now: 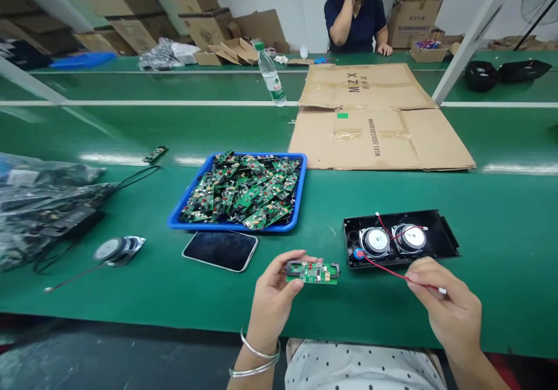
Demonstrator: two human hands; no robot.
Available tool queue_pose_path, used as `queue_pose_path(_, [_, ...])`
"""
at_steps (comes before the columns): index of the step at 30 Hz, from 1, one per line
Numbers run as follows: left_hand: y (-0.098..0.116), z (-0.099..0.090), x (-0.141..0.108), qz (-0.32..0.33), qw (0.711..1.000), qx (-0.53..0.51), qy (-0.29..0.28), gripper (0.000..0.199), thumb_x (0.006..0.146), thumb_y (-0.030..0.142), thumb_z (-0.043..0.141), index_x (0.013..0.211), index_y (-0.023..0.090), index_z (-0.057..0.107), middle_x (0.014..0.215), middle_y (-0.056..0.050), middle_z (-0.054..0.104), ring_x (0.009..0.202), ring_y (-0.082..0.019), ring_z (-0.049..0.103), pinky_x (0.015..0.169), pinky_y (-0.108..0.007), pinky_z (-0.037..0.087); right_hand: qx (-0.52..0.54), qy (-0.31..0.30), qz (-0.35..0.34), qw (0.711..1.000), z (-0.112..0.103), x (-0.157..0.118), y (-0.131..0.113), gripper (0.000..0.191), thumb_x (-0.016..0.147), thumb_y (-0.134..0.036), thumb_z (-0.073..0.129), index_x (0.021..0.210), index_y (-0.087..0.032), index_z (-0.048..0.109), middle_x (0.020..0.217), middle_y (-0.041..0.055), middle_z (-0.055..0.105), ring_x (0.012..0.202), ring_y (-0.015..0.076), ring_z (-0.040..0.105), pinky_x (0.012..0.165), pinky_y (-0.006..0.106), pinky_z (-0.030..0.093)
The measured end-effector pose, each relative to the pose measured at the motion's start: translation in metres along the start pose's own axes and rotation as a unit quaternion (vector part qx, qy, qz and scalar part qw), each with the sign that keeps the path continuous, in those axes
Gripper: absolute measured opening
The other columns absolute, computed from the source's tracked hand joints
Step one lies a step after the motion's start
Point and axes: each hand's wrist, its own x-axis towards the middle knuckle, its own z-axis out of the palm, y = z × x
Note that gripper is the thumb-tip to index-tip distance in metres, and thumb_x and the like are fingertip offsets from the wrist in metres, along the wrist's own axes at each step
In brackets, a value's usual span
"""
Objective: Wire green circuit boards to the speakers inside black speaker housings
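Observation:
A green circuit board (317,272) is pinched between the thumb and fingers of my left hand (275,297), just above the bench. My right hand (453,303) grips a thin red cable (387,268) close to its white plug (442,290). The cable's other end runs to a small blue round part (358,254) in the corner of a black plastic housing (441,239). Inside that housing two speakers (375,241) sit side by side, with another red wire and white plug lying over them.
A blue tray (174,221) heaped with circuit boards and a phone (220,250) lie left of my hands. Farther left are a loose speaker (114,250) and plastic-bagged parts (47,210). Behind stand flattened cardboard (375,140) and a water bottle (271,76). A person (355,18) sits opposite.

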Motion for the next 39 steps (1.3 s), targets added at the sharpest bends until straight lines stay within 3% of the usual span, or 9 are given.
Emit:
queue_pose_path(3, [0.002, 0.009, 0.0, -0.003, 0.999, -0.034, 0.004, 0.051, 0.064, 0.042, 0.08, 0.1, 0.019, 0.052, 0.088, -0.009, 0.073, 0.088, -0.03, 0.069, 0.079, -0.042, 0.055, 0.103, 0.01, 0.057, 0.993, 0.011, 0.009, 0.004, 0.016, 0.083, -0.011, 0.062, 0.09, -0.026, 0.066, 0.095, 0.0045, 0.066, 0.086, 0.0218, 0.062, 0.073, 0.039, 0.053])
queue_pose_path(6, [0.003, 0.021, 0.001, 0.018, 0.998, -0.053, -0.007, 0.047, 0.063, 0.042, 0.08, 0.092, 0.019, 0.051, 0.085, -0.008, 0.073, 0.085, -0.029, 0.07, 0.077, -0.041, 0.056, 0.19, -0.041, 0.121, 0.974, 0.023, 0.017, -0.001, 0.021, 0.088, -0.018, 0.058, 0.108, -0.027, 0.058, 0.077, 0.0007, 0.066, 0.082, 0.0198, 0.064, 0.078, 0.04, 0.053])
queue_pose_path(9, [0.004, 0.032, 0.0, 0.038, 0.998, -0.033, -0.032, 0.045, 0.067, 0.043, 0.078, 0.097, 0.018, 0.056, 0.083, -0.008, 0.073, 0.081, -0.027, 0.07, 0.071, -0.036, 0.057, 0.101, -0.113, 0.146, 0.978, 0.033, 0.022, -0.011, 0.013, 0.091, -0.021, 0.054, 0.101, -0.026, 0.06, 0.068, -0.002, 0.061, 0.066, 0.0132, 0.059, 0.064, 0.026, 0.049])
queue_pose_path(12, [0.005, 0.04, 0.0, 0.072, 0.996, 0.008, -0.052, 0.043, 0.07, 0.039, 0.076, 0.104, 0.017, 0.06, 0.085, -0.008, 0.073, 0.082, -0.023, 0.07, 0.073, -0.032, 0.057, -0.018, -0.148, 0.095, 0.984, 0.042, 0.023, -0.018, 0.011, 0.09, -0.019, 0.054, 0.084, -0.022, 0.063, 0.07, -0.0008, 0.057, 0.062, 0.0107, 0.052, 0.054, 0.022, 0.041])
queue_pose_path(20, [0.005, 0.047, -0.004, 0.145, 0.981, 0.094, -0.085, 0.046, 0.069, 0.029, 0.077, 0.112, 0.026, 0.062, 0.097, -0.003, 0.073, 0.088, -0.017, 0.069, 0.078, -0.024, 0.057, -0.073, -0.093, 0.003, 0.993, 0.057, 0.018, -0.02, 0.013, 0.089, -0.015, 0.053, 0.077, -0.018, 0.058, 0.061, -0.0023, 0.046, 0.057, 0.0114, 0.041, 0.054, 0.024, 0.034])
queue_pose_path(27, [0.006, 0.049, -0.002, 0.254, 0.937, 0.223, -0.086, 0.043, 0.069, 0.034, 0.076, 0.108, 0.023, 0.064, 0.096, -0.006, 0.072, 0.086, -0.019, 0.068, 0.076, -0.028, 0.058, -0.072, -0.077, 0.034, 0.994, 0.058, 0.02, -0.02, 0.016, 0.089, -0.017, 0.054, 0.073, -0.018, 0.058, 0.06, -0.0021, 0.051, 0.055, 0.0113, 0.042, 0.052, 0.023, 0.035])
queue_pose_path(31, [0.007, 0.052, -0.002, 0.314, 0.913, 0.246, -0.088, 0.044, 0.067, 0.03, 0.077, 0.108, 0.022, 0.063, 0.1, -0.008, 0.071, 0.092, -0.02, 0.067, 0.08, -0.031, 0.057, -0.049, -0.08, 0.08, 0.992, 0.057, 0.02, -0.02, 0.018, 0.088, -0.02, 0.055, 0.071, -0.019, 0.057, 0.062, -0.0017, 0.054, 0.055, 0.0107, 0.045, 0.05, 0.022, 0.035])
queue_pose_path(39, [0.006, 0.053, -0.001, 0.309, 0.914, 0.248, -0.088, 0.041, 0.069, 0.026, 0.077, 0.107, 0.02, 0.063, 0.1, -0.007, 0.071, 0.094, -0.018, 0.066, 0.082, -0.029, 0.056, -0.064, -0.072, 0.078, 0.992, 0.058, 0.018, -0.019, 0.016, 0.088, -0.02, 0.054, 0.072, -0.018, 0.057, 0.062, -0.0018, 0.055, 0.054, 0.0103, 0.044, 0.051, 0.022, 0.035])
